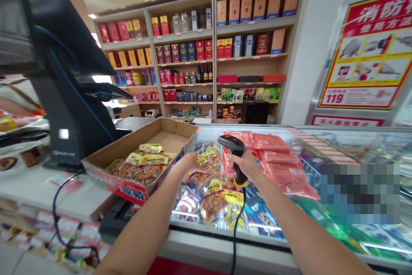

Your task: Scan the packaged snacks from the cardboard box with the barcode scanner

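In my right hand [249, 164] is a black handheld barcode scanner [232, 143], its head tilted to the left and its cable hanging down toward me. My left hand [192, 163] reaches over snack bags [210, 157] with yellow tops and brown contents; its fingers are stretched out, and whether they touch a bag is unclear. More of these bags, such as one snack bag [215, 200], lie in front on the glass-topped counter. To the left of my left hand, an open cardboard box [180, 127] holds several similar bags.
Red plastic packs [280, 163] are piled right of the scanner on the glass. A black cash register terminal [74, 95] rises at the left, with a loose cable [56, 206] below. Shelves [186, 39] with boxed goods line the back wall; a red fire-safety poster [367, 52] hangs right.
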Tool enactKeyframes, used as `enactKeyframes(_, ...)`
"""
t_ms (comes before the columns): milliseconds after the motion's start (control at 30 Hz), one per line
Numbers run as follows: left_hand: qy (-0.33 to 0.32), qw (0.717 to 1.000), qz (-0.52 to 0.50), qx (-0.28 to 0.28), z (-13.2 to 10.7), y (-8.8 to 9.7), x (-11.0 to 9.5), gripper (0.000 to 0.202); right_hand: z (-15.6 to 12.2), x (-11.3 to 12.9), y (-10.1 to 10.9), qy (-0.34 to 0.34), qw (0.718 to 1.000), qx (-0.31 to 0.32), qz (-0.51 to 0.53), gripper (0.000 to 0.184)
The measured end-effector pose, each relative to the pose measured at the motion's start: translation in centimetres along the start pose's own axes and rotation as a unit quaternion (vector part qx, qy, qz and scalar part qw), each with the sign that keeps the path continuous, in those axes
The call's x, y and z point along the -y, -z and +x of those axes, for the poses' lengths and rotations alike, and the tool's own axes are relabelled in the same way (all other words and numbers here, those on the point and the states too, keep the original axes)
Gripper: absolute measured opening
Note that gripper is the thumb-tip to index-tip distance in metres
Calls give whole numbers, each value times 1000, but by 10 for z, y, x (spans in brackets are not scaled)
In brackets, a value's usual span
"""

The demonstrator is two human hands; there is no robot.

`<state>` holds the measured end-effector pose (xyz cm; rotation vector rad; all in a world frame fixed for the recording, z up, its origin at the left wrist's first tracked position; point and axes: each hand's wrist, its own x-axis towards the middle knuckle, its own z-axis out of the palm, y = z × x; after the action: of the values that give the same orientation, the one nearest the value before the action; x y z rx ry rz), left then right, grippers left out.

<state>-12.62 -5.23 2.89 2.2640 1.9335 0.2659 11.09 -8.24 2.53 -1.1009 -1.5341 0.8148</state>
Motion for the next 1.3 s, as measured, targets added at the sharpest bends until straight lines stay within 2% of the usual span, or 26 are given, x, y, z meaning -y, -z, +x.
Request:
enactKeyframes(133, -10, 1000, 0, -2, -3, 4, -6, 30, 0, 0, 0, -5, 1000, -2, -12, 31)
enactKeyframes(233, -17, 998, -42, -39, -3, 5, -6, 11, -1, 1, 1, -7, 1000, 1, -2, 30)
enactKeyframes(300, -17, 996, -63, -65, -2, 4, -5, 14, -1, 1, 1, 1, 1000, -1, 6, 29)
enactKeyframes(400, -1, 995, -73, -66, -3, 2, -2, 23, 0, 0, 0, 7, 1000, -2, 11, 27)
enactKeyframes(500, -20, 995, -94, -25, -9, 5, 1, 58, 1, -2, 0, -2, 1000, 6, 8, 26)
enactKeyframes(567, -55, 991, -119, 8, -13, 9, 2, 68, 1, -3, 0, -3, 1000, 8, 9, 25)
enactKeyframes(667, -84, 982, -168, 38, -15, 14, 1, 50, 1, -3, 1, -5, 1000, 5, 13, 25)
enactKeyframes(733, -65, 973, -219, 23, -13, 15, -1, 27, 0, -2, 1, -11, 1000, 3, 19, 25)
enactKeyframes(800, -18, 947, -320, -20, -10, 15, -5, 20, -1, 0, 1, -18, 999, 7, 40, 25)
enactKeyframes(833, 6, 920, -390, -44, -9, 13, -7, 23, -2, 2, 1, -23, 998, 13, 57, 24)
enactKeyframes(900, 34, 846, -527, -71, -6, 10, -12, 28, -4, 5, 0, -38, 993, 33, 105, 23)
enactKeyframes(967, 40, 785, -615, -72, -4, 4, -17, 38, -8, 7, -2, -60, 984, 64, 154, 22)
enactKeyframes(1033, 30, 751, -657, -59, -2, -3, -22, 48, -10, 8, -3, -88, 972, 97, 194, 23)
enactKeyframes(1133, 11, 731, -681, -37, 1, -13, -27, 48, -12, 6, -3, -121, 956, 128, 236, 24)
enactKeyframes(1300, -2, 742, -663, -103, 7, -23, -31, 39, -12, 7, -3, -125, 951, 142, 246, 29)
